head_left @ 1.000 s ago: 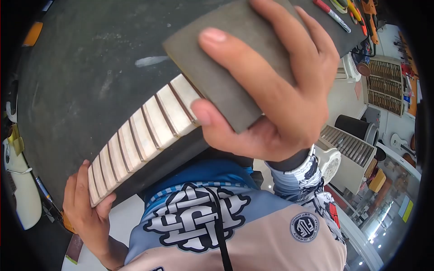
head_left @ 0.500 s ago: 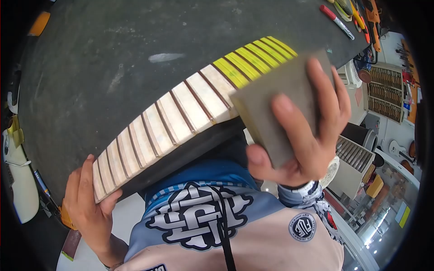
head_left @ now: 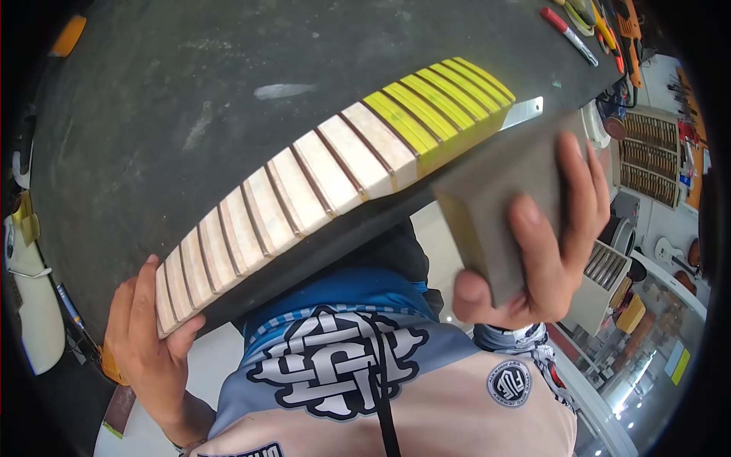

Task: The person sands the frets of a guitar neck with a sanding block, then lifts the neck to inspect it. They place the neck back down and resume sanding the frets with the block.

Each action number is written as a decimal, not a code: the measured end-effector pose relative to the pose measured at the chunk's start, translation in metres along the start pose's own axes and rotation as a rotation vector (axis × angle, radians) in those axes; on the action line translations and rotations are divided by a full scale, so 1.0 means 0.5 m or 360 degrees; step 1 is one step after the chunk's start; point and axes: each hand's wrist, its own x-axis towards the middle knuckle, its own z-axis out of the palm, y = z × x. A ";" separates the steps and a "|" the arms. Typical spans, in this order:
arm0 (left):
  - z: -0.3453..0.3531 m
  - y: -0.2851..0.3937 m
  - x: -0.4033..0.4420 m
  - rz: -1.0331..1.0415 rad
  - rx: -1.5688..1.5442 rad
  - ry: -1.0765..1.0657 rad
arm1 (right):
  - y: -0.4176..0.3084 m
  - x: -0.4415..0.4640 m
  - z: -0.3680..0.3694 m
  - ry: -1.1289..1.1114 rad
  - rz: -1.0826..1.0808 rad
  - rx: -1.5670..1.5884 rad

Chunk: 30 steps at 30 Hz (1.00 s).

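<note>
A long slatted piece [head_left: 304, 167] with dark grooves lies slantwise along the table's near edge. Its left part is whitish; the right part [head_left: 434, 99] is bright yellow-green. My left hand [head_left: 145, 327] grips the piece's left end, fingers on the far side and thumb on the near side. In my right hand [head_left: 541, 244] is a grey-brown block [head_left: 502, 206], slightly blurred, held between thumb and fingers. The block is off the piece, to the right of and nearer than its yellow-green end.
The dark table [head_left: 190, 68] bears a red marker [head_left: 569, 36] and tools at the upper right. A white curved object [head_left: 38, 305] lies at the left. Behind, a rack [head_left: 649, 160] and a white guitar body [head_left: 670, 250] show.
My right hand with the block has moved right and down, off the piece, uncovering the yellow-green part and a metal strip beyond it. My left hand has stayed at the left end.
</note>
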 end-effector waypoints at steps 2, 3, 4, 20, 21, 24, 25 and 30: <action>0.002 0.001 -0.003 -0.0002 0.0032 0.0009 | 0.007 0.027 0.024 0.0027 -0.0077 -0.0016; 0.001 0.002 -0.003 -0.0004 0.0029 0.0010 | 0.010 0.044 0.043 0.0065 -0.0111 -0.0034; 0.001 0.002 -0.002 -0.0006 0.0026 0.0007 | 0.013 0.061 0.063 0.0103 -0.0145 -0.0052; 0.000 0.003 0.001 0.0007 0.0007 0.0005 | 0.024 0.090 0.086 0.0199 -0.0164 -0.0009; 0.000 0.003 0.001 0.0004 0.0012 0.0009 | 0.014 0.076 0.069 0.0142 -0.0120 0.0020; 0.004 0.004 -0.003 -0.0019 0.0008 0.0018 | -0.004 0.044 0.036 0.0041 -0.0047 0.0067; 0.007 0.002 -0.003 -0.0015 0.0007 0.0027 | -0.003 0.044 0.037 0.0053 -0.0066 0.0059; 0.002 0.006 0.000 0.0006 0.0026 0.0020 | 0.030 0.100 0.072 0.0165 -0.0216 -0.0024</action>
